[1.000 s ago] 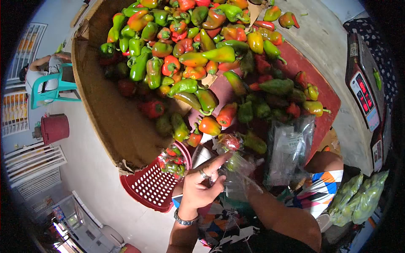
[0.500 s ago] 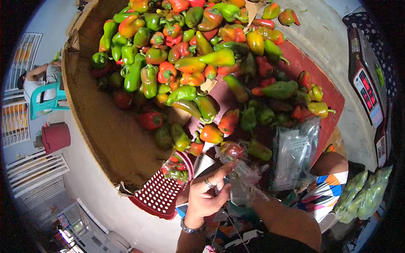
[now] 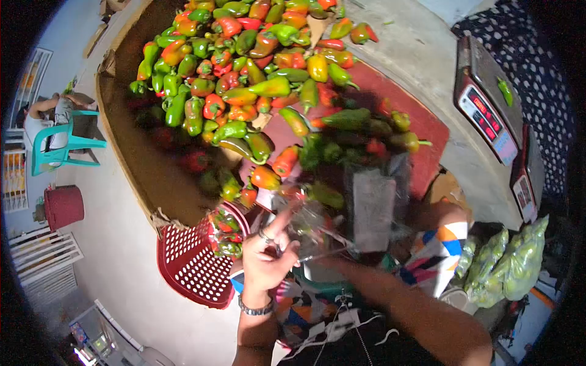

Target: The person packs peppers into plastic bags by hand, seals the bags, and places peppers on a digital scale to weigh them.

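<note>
My left hand (image 3: 267,259), with a ring and a bracelet, is closed on the edge of a clear plastic bag (image 3: 308,222), its index finger stretched along it. A reddish pepper shows dimly at the bag's upper end. From the lower right my right forearm (image 3: 415,311) reaches to the same bag; its hand is lost in shadow and blur, so the fingers do not show. Just beyond lie an orange pepper (image 3: 265,178) and a green pepper (image 3: 326,194). A pack of clear bags (image 3: 373,207) lies right of the hands.
Many red, green and orange peppers (image 3: 244,94) fill a cardboard box (image 3: 137,143). A red perforated basket (image 3: 189,262) with bagged peppers stands left. Digital scales (image 3: 485,116) and bags of green produce (image 3: 513,262) are right. A person (image 3: 46,125) sits by a teal chair (image 3: 73,143).
The view has swung right, so the box, peppers and scales sit farther left. Both hands stay at the clear bag, which appears more spread out beside my left hand.
</note>
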`<state>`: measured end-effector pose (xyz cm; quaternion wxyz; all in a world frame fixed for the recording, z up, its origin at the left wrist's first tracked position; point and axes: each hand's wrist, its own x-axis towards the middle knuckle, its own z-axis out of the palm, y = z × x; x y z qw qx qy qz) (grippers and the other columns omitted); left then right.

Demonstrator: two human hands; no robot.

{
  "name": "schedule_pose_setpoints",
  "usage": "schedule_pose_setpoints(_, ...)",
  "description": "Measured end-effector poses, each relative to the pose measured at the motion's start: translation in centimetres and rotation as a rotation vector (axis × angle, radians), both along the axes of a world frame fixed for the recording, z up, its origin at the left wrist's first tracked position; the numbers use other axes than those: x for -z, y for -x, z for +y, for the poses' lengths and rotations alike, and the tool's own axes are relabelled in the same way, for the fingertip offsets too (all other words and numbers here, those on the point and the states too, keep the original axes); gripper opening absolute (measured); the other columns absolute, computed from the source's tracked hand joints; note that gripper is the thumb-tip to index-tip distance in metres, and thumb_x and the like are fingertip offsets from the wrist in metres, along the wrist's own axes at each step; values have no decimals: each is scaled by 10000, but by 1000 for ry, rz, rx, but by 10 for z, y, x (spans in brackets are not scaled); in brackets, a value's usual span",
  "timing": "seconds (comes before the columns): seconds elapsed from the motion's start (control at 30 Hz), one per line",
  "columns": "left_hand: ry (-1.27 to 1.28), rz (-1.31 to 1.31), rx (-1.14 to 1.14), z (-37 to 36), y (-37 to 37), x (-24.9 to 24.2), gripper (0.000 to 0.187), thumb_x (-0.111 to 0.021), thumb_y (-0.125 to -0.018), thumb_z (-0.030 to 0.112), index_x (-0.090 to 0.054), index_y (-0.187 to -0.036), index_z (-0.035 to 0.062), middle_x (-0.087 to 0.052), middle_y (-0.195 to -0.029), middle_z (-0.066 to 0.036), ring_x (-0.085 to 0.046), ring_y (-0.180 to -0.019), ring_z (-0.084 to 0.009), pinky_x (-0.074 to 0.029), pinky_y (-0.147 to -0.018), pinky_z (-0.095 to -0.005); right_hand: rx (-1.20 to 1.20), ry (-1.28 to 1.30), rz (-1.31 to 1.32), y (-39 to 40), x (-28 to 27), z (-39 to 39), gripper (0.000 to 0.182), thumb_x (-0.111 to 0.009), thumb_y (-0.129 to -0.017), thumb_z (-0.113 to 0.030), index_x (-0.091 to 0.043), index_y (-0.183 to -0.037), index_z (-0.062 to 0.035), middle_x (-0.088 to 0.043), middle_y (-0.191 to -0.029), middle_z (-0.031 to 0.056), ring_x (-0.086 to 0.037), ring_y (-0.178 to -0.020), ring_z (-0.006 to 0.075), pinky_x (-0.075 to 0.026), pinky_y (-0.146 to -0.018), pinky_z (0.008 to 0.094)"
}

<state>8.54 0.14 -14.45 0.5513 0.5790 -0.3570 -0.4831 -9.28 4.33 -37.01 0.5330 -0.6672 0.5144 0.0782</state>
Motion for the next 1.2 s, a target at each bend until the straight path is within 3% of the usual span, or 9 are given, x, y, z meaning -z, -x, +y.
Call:
schedule_pose_setpoints(0.1,64,80,39,-4,14,-17,720,-610,-786,-197,-545,-1479,-11,-504,-672,100,-423,-583,6,-382,-576,-169,-279,-61,-153,13,-86,-32,373,-674,-802,-188,-653,-1146,-43,-710,-1014,218,-696,-978,416,-542,-823,551)
schedule_pose_setpoints(0.27,83,53,93,-7,30,-22,750,-608,-763,-187,-466,-1492,-88,-679,-1301,-152,-540,-582,-6,-506,-534,-198,-578,3,-146,76,-245,-89,327,-686,-779,-174,-682,-1082,-51,-719,-898,202,-722,-881,404,-563,-772,540)
schedule_pose_setpoints(0.37,7,-31,119,-12,41,-41,722,-591,-784,-154,-553,-1484,17,-477,-637,101,-433,-566,2,-433,-571,-184,-237,85,-297,155,-294,-148,245,-729,-767,-178,-692,-972,-49,-701,-786,150,-719,-757,293,-570,-699,406)
schedule_pose_setpoints(0.43,-32,-108,137,-12,44,-46,737,-591,-762,-135,-570,-1478,41,-457,-621,105,-428,-557,0,-442,-561,-200,-29,638,-19,209,-316,-214,262,-722,-816,-146,-700,-1074,-104,-676,-812,135,-689,-804,301,-551,-770,412)
schedule_pose_setpoints(0.57,-22,-216,160,-17,50,-45,749,-608,-724,-90,-607,-1455,72,-389,-589,77,-406,-545,-12,-415,-565,-206,363,1306,401,336,-324,-421,202,-647,-891,-209,-642,-980,-28,-720,-917,183,-698,-823,312,-531,-753,406)
schedule_pose_setpoints(0.67,-85,-176,198,-20,44,-48,739,-633,-706,-81,-635,-1428,76,-360,-596,71,-371,-559,-30,-366,-570,-193,343,1501,653,462,-296,-571,515,-646,-826,-280,-649,-1253,7,-716,-1047,291,-690,-1022,452,-529,-894,458)
schedule_pose_setpoints(0.77,-108,-191,218,-37,34,-57,742,-647,-694,-77,-643,-1419,81,-356,-607,72,-357,-571,-31,-353,-572,-194,340,1213,778,521,-259,-643,629,-685,-751,-352,-669,-1296,-39,-701,-1174,298,-677,-1102,450,-537,-945,462)
schedule_pose_setpoints(0.97,-125,-39,206,-51,29,-64,785,-633,-718,-92,-585,-1479,91,-370,-630,109,-362,-578,-11,-330,-567,-184,269,809,799,447,-276,-614,491,-671,-793,-299,-713,-1247,-118,-704,-1212,247,-684,-1104,421,-537,-966,423)
schedule_pose_setpoints(1.2,-64,-19,47,-31,54,-105,801,-590,-749,-155,-536,-1514,75,-431,-616,113,-387,-544,7,-410,-533,-182,374,1094,550,425,-234,-571,547,-662,-842,-208,-569,-1374,-119,-685,-1200,285,-640,-1168,470,-505,-1006,475)
